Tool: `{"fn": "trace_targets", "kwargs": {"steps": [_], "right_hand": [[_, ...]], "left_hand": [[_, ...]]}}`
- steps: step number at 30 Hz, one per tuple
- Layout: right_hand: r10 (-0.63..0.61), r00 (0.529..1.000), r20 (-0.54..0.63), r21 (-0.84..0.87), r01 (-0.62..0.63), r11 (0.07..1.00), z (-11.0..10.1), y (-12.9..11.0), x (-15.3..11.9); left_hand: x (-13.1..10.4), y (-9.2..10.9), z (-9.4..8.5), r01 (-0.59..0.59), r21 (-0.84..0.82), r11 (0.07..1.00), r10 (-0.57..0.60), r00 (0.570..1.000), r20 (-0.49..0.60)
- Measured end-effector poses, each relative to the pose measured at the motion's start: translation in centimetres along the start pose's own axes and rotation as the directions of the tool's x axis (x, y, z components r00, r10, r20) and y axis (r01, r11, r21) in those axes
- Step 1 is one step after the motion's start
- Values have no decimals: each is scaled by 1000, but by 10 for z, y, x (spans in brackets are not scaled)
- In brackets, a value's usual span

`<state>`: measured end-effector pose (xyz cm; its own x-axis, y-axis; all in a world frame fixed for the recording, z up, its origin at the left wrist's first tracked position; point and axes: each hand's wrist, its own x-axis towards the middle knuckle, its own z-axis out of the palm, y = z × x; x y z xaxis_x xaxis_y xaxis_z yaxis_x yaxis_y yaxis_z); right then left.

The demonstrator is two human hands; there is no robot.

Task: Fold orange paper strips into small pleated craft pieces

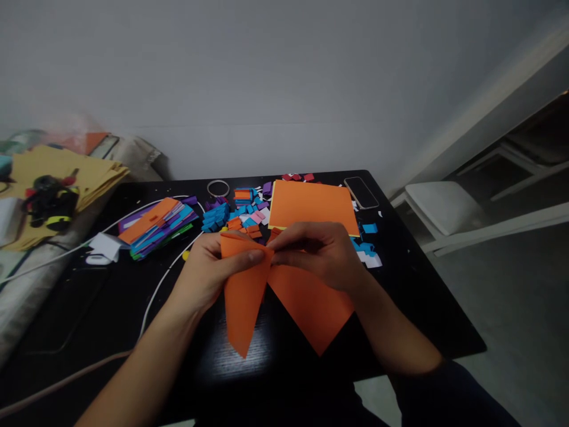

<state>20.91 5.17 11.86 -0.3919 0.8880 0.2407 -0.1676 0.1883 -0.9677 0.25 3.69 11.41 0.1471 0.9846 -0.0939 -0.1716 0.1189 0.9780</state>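
Between my hands, above the black table, is a sheet of orange paper (243, 296), folded or parted into two hanging flaps. My left hand (207, 264) grips its left flap, the thumb lying flat across the front. At the top middle, the thumb and fingers of my right hand (326, 252) pinch the paper's edge. The right flap (313, 308) hangs below my right hand, its corner pointing down. Whether the two flaps are joined behind my fingers is hidden. Just behind my hands lies a stack of orange sheets (315, 201) with a yellow edge showing.
Small folded paper pieces (216, 216) in blue, orange, pink and purple crowd the table's middle. A phone (361, 193) lies at the back right, a tape ring (218, 188) at the back. Coloured paper strips (160, 225) and a white cable (153, 299) are on the left. A white stool (444, 207) stands right.
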Motion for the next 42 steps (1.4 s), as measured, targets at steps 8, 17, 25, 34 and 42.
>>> {"fn": "trace_targets", "kwargs": {"steps": [8, 17, 25, 34, 42], "right_hand": [[17, 998, 53, -18, -16, 1000, -4, -3, 1], [21, 994, 105, 86, -30, 996, -7, 3, 3], [42, 993, 106, 115, -54, 992, -6, 2, 4], [113, 993, 22, 17, -113, 993, 1, -2, -2], [131, 991, -8, 13, -131, 991, 5, 1, -2]], "left_hand": [[0, -2, -7, -57, 101, 993, 49, 996, 76], [1, 0, -10, -88, 145, 985, 66, 987, 150], [1, -1, -11, -67, 145, 987, 51, 992, 113], [-6, -1, -3, -70, 231, 971, 88, 994, -68], [-5, 0, 0, -39, 185, 982, 61, 992, -114]]}}
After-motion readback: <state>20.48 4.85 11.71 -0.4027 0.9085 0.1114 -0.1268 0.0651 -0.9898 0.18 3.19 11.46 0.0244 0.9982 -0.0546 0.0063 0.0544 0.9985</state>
